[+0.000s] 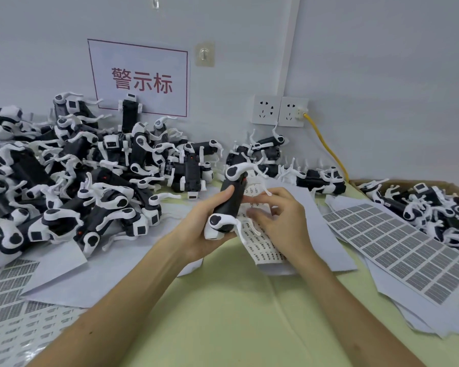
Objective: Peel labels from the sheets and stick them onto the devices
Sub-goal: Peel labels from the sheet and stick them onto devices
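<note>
On the pale green table [223, 313] both forearms reach forward to the work, with spent and part-used sheets [8, 300] lying at the near left. The left hand [204, 229] grips a black-and-white device [229, 205], fingers curled round its lower end and thumb laid along the dark body, holding it tilted just above the label sheet [263, 245]. The right hand [278, 223] hovers over that sheet on the device's right side, its fingers [249, 199] loosely bent and the tips close against the device's flank. The hand is blurred, so I cannot tell whether a label is pinched between them. This looks like the sticking step, or the instant of picking a label. The next move would call for a clean edge lift, then square placement and firm pressing on the body. To the right lies a grid label sheet [398, 247]. Beyond it a cardboard box [421, 205] holds more devices, and a large pile of devices [77, 168] fills the left. On the wall behind are a red-lettered sign [141, 78], two sockets [278, 111] and a yellow cable [326, 147].
</note>
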`<state>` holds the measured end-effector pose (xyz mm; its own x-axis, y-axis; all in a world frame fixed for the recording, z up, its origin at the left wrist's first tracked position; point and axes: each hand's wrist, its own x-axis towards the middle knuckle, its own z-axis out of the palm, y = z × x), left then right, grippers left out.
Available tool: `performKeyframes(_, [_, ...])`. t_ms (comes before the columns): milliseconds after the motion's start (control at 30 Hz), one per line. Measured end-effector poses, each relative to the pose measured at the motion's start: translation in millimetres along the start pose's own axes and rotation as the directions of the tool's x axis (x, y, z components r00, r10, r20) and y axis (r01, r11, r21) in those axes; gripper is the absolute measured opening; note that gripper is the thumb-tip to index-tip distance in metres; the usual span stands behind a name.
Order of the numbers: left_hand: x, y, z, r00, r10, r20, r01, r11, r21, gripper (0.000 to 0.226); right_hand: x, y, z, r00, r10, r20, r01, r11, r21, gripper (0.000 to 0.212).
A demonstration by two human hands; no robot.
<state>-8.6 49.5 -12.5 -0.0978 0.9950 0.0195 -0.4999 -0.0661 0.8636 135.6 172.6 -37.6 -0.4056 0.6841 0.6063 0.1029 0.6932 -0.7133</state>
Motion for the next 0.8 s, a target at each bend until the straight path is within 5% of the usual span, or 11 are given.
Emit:
performKeyframes(333, [0.2,6.6,-5.5,0.991,0.085,-0.1,-0.08,0.995,0.053,0.038,1.1,-3.3,-3.0,0.993,-0.088,0.08,0.088,0.996,0.003,0.027])
performKeyframes(567, [-0.6,4.9,-3.0,0.991,0.091,-0.095,-0.079,0.989,0.125,0.04,4.8,0.0,-3.6,0.992,-0.109,0.067,0.114,0.99,-0.082,0.022])
performKeyframes(800, [0.9,4.1,-3.4,0.989,0.097,-0.108,-0.075,0.978,0.194,0.042,1.1,1.2,-0.6,0.961,-0.277,0.019,0.277,0.952,-0.134,0.016])
